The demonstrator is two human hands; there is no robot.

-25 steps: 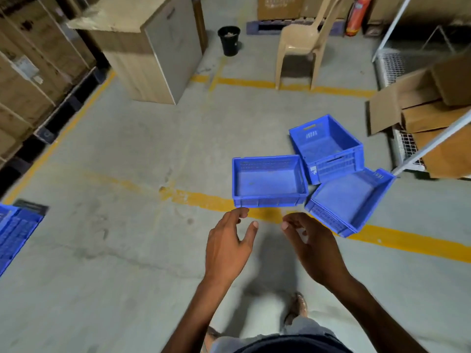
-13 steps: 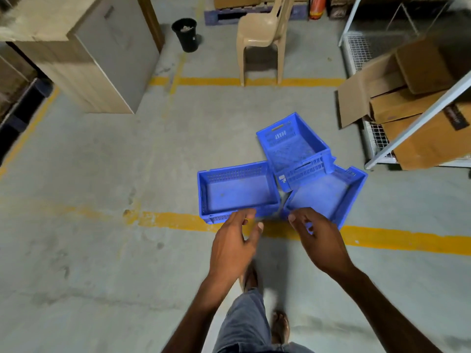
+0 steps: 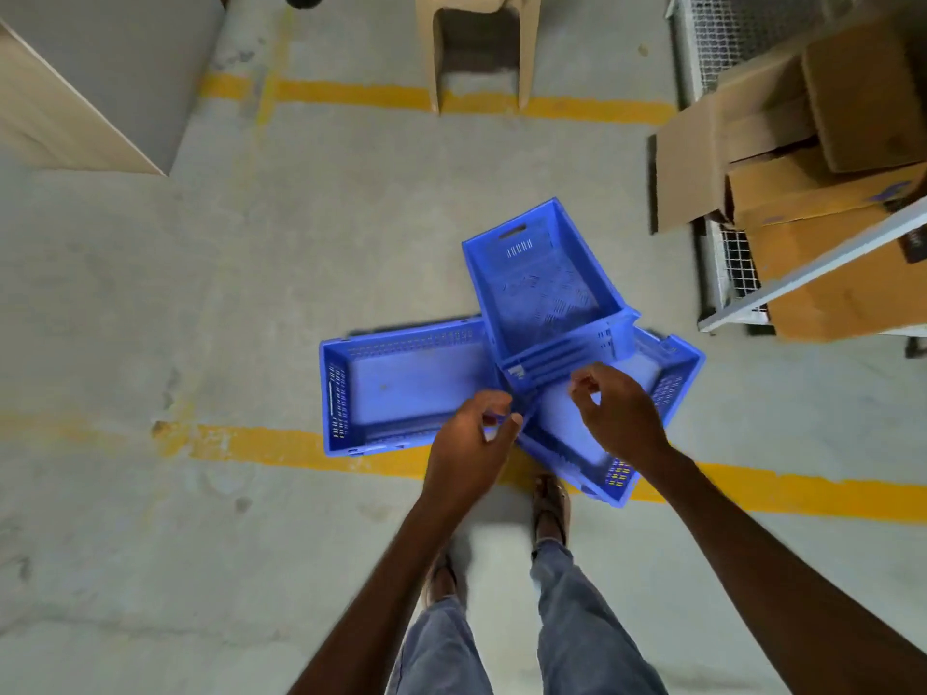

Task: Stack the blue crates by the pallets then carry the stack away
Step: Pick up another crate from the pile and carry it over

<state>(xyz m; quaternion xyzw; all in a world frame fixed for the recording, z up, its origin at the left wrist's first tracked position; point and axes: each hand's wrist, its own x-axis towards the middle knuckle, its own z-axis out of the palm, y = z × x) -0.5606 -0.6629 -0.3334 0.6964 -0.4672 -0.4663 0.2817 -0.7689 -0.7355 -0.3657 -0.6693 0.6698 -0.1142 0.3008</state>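
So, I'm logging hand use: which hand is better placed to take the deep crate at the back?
Right, probably. The right hand hovers before the near wall of the deep crate; the left hand is over a corner of the left shallow crate.

Just the one camera here, worn on the person's head, so nothing overlaps with another view. It faces forward and tips steeply down, nearly straight at the concrete floor [image 3: 125,293], with the wearer's own legs and feet at 6 o'clock. Wide-angle lens, pretty close in: both forearms enter from the bottom edge, and the left hand [image 3: 469,443] and right hand [image 3: 619,418] sit just below centre, near the lens. The blue crates [image 3: 401,388] fill the middle. Farther stuff gets cropped at the rim: chair legs [image 3: 432,57] at 12 o'clock, cardboard boxes [image 3: 853,92] at 2 o'clock, a cabinet [image 3: 100,67] at 10 o'clock, a yellow line [image 3: 301,446] running from 9 to 3.
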